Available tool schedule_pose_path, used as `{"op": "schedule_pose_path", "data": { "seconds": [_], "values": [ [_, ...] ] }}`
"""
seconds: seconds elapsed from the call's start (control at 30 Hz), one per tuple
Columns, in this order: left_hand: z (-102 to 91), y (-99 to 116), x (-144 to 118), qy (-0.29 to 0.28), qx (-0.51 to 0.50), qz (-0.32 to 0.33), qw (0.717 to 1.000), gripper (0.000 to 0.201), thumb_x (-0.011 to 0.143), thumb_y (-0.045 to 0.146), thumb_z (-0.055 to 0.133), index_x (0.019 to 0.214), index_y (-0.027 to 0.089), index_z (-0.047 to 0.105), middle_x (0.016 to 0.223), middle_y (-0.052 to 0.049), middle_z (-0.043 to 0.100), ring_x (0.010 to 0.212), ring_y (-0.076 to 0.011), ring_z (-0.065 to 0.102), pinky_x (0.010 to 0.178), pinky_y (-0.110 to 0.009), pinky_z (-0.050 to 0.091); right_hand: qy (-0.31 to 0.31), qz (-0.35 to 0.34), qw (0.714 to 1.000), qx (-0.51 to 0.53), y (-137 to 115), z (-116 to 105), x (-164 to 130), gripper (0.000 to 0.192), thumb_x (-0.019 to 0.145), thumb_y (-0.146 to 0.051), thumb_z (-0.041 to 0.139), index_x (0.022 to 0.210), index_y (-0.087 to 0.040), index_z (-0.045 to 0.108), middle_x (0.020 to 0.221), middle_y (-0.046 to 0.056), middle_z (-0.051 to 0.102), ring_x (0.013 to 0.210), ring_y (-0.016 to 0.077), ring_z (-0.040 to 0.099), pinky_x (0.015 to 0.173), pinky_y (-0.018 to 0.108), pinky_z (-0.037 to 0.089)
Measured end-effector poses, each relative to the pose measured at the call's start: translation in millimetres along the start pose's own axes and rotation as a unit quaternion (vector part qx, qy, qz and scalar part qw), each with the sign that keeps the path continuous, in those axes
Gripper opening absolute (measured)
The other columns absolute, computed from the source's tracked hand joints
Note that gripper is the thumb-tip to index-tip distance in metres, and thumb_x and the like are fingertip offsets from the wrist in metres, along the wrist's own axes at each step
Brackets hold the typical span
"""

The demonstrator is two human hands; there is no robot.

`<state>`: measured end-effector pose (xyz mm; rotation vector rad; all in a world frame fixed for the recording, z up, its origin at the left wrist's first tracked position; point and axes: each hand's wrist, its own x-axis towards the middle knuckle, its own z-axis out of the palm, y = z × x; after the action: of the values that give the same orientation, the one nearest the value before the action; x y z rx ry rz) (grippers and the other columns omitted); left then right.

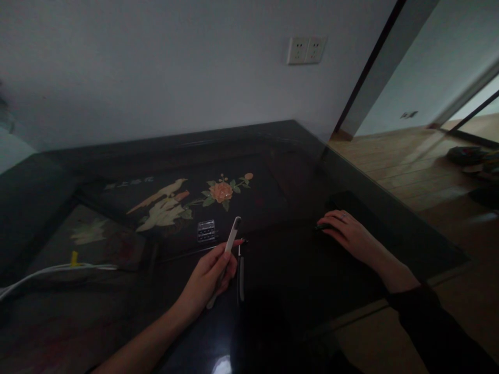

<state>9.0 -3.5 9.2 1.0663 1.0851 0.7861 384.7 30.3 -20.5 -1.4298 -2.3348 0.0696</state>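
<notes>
at the far left edge of the frame one white cable [58, 269] runs across the dark surface, with one small yellow tag [74, 257] standing just above it. to its right, in the middle left, lies one dark lacquered panel [273, 192] painted with one pale bird [161, 193], pale leaves and one orange flower [221, 191]; one small metal clasp [206, 231] sits at its near edge.

low in the centre, the left hand [208, 278] comes up from the bottom edge and pinches one slim white stick-like tool [228, 254] between thumb and fingers, the dark tip tilted toward the upper right, above the table. just right of that hand one dark narrow object [240, 275] lies on the table, running toward the bottom of the frame; what it is cannot be told in the dim light.

right of centre, the right hand [351, 236] rests palm down, fingers loosely spread, on one small dark thing [323, 227] with a greenish edge; whether it grips it cannot be told. one ring shows on a finger, and a dark sleeve [432, 322] covers the forearm at lower right.

the surface is a glossy black table [296, 291]. behind it is a plain white wall with two sockets [306, 50] at upper centre, and wooden flooring [393, 161] opens at the right.
</notes>
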Motion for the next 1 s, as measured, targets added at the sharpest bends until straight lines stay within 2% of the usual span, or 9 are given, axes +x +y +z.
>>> {"op": "schedule_pose_path", "data": {
  "seconds": [0.07, 0.13, 0.3, 0.4, 0.53, 0.63, 0.83, 1.0],
  "values": [
    [1.4, 1, 0, -0.013, 0.017, 0.000, 1.000, 0.046, 0.087, 0.050, 0.055, 0.117, 0.015, 0.055, 0.062, 0.004, 0.054, 0.040, -0.0062, 0.036, 0.036, -0.017, 0.024, 0.001, 0.003, 1.000, 0.003, 1, 0, 0, 0.025, 0.095, -0.032, 0.046, 0.111, -0.024, 0.063, 0.109, 0.011, 0.062, 0.104, 0.0285, 0.059, 0.091, 0.049, 0.051],
    [2.0, 4, 0, -0.023, 0.038, 0.017, 0.999, 0.040, 0.088, 0.051, 0.053, 0.109, 0.016, 0.053, 0.062, 0.002, 0.060, 0.042, -0.0085, 0.041, 0.039, -0.019, 0.029, 0.006, 0.004, 1.000, 0.005, 2, 1, -1, 0.026, 0.095, -0.033, 0.047, 0.113, -0.024, 0.063, 0.109, 0.011, 0.063, 0.104, 0.0286, 0.060, 0.092, 0.049, 0.050],
    [-5.0, 15, -3, 0.005, 0.171, 0.049, 0.984, 0.020, 0.090, 0.039, 0.051, 0.090, 0.019, 0.053, 0.077, -0.005, 0.073, 0.064, -0.0155, 0.056, 0.061, -0.025, 0.041, 0.021, 0.005, 1.000, 0.004, 3, 2, 0, 0.027, 0.094, -0.037, 0.047, 0.111, -0.023, 0.064, 0.105, 0.011, 0.064, 0.100, 0.0281, 0.061, 0.090, 0.048, 0.051],
    [-12.2, 21, -2, 0.007, 0.260, 0.061, 0.964, 0.019, 0.086, 0.036, 0.054, 0.083, 0.018, 0.059, 0.077, -0.003, 0.070, 0.069, -0.0176, 0.058, 0.064, -0.026, 0.042, 0.029, 0.011, 0.999, 0.008, 1, 1, 1, 0.030, 0.095, -0.042, 0.047, 0.111, -0.022, 0.064, 0.106, 0.011, 0.064, 0.100, 0.0279, 0.062, 0.089, 0.046, 0.052],
    [-18.4, 22, 1, 0.044, 0.397, 0.091, 0.912, 0.017, 0.082, 0.033, 0.056, 0.074, 0.019, 0.061, 0.066, 0.001, 0.059, 0.063, -0.0168, 0.055, 0.060, -0.026, 0.039, 0.038, 0.024, 0.999, 0.001, 0, -2, 1, 0.037, 0.094, -0.048, 0.046, 0.112, -0.021, 0.063, 0.109, 0.012, 0.063, 0.103, 0.0289, 0.060, 0.091, 0.047, 0.051],
    [-20.0, 20, 1, 0.058, 0.434, 0.094, 0.894, 0.016, 0.081, 0.030, 0.057, 0.070, 0.019, 0.061, 0.064, 0.001, 0.059, 0.061, -0.0173, 0.055, 0.059, -0.026, 0.036, 0.044, 0.031, 0.999, -0.007, 1, -3, 0, 0.039, 0.094, -0.050, 0.045, 0.112, -0.020, 0.063, 0.109, 0.012, 0.062, 0.105, 0.0295, 0.059, 0.093, 0.048, 0.049],
    [-19.2, 21, 1, 0.081, 0.478, 0.080, 0.871, 0.012, 0.081, 0.028, 0.059, 0.071, 0.021, 0.057, 0.064, 0.000, 0.064, 0.061, -0.0192, 0.060, 0.057, -0.027, 0.036, 0.037, 0.029, 0.999, 0.004, 4, 0, -1, 0.036, 0.094, -0.048, 0.046, 0.109, -0.022, 0.066, 0.107, 0.012, 0.063, 0.102, 0.0291, 0.060, 0.090, 0.048, 0.051],
    [-18.1, 19, 4, 0.083, 0.507, 0.071, 0.855, 0.007, 0.082, 0.024, 0.060, 0.087, 0.022, 0.056, 0.070, 0.000, 0.067, 0.066, -0.0211, 0.065, 0.060, -0.027, 0.039, 0.042, 0.030, 0.999, 0.015, 4, 1, 1, 0.032, 0.095, -0.042, 0.045, 0.101, -0.020, 0.068, 0.102, 0.013, 0.064, 0.098, 0.0288, 0.061, 0.087, 0.048, 0.051]
  ]
}}
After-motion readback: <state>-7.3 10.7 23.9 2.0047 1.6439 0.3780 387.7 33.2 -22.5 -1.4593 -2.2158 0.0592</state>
